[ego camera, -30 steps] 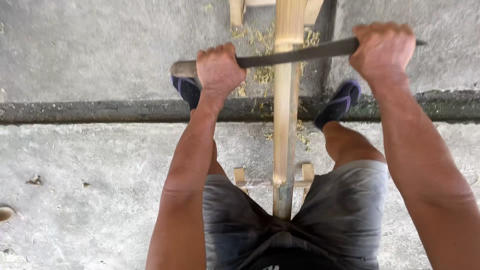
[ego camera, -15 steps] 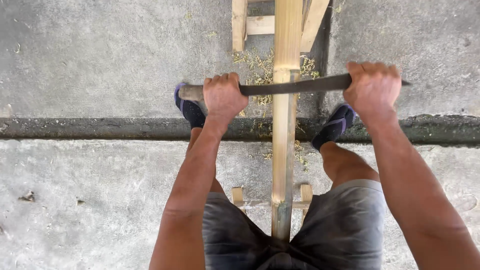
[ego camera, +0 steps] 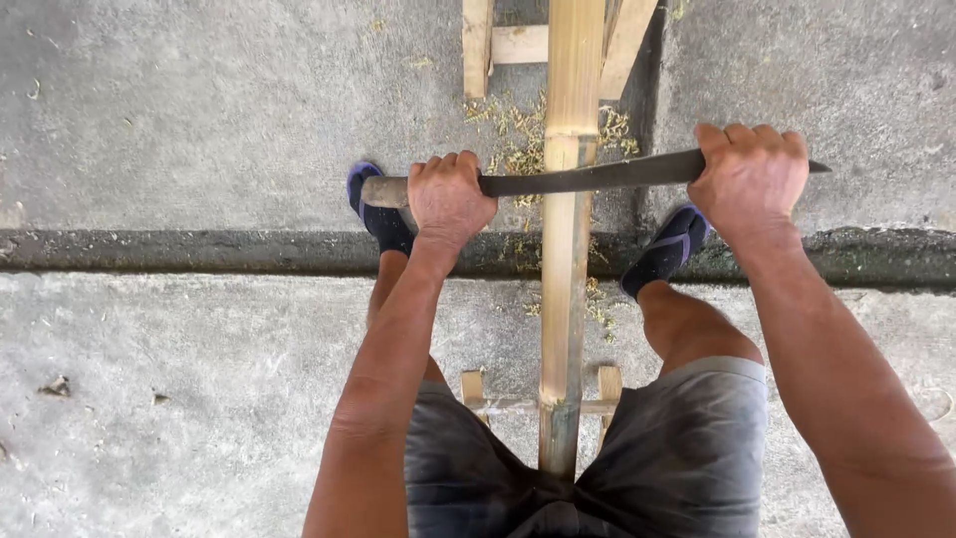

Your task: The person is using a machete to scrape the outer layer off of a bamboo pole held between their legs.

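- Both hands grip one long dark blade (ego camera: 588, 177) that lies crosswise over an upright-running bamboo pole (ego camera: 568, 249).
- Left hand (ego camera: 450, 197) is clenched around the blade's pale wooden handle (ego camera: 383, 191), knuckles up, with the handle's round end sticking out past the fingers.
- Right hand (ego camera: 749, 179) is clenched over the far end of the blade, whose pointed tip shows just beyond the fingers.
- Blade is thin, dark grey and slightly curved; its middle touches the top of the bamboo pole near a joint ring.
- Bamboo pole is pale yellow-tan, smooth, and runs from the top edge of the view down between the person's knees.
- Pale shavings (ego camera: 518, 149) lie scattered on the concrete floor (ego camera: 179, 149) around the pole, just above and below the blade.
- Two feet in dark socks with blue-purple trim (ego camera: 669, 249) rest on either side of the pole, by a dark groove (ego camera: 149, 249) that crosses the floor.
- Grey shorts (ego camera: 687, 448) cover the thighs at the bottom of the view.
- Light wooden frame (ego camera: 508, 45) supports the pole at the top; another small wooden support (ego camera: 476, 394) sits under it near the knees.
- Pole's lower end is hidden between the shorts, and its upper end is cut off by the top edge.
- Blade's cutting edge and the part inside each fist cannot be seen.
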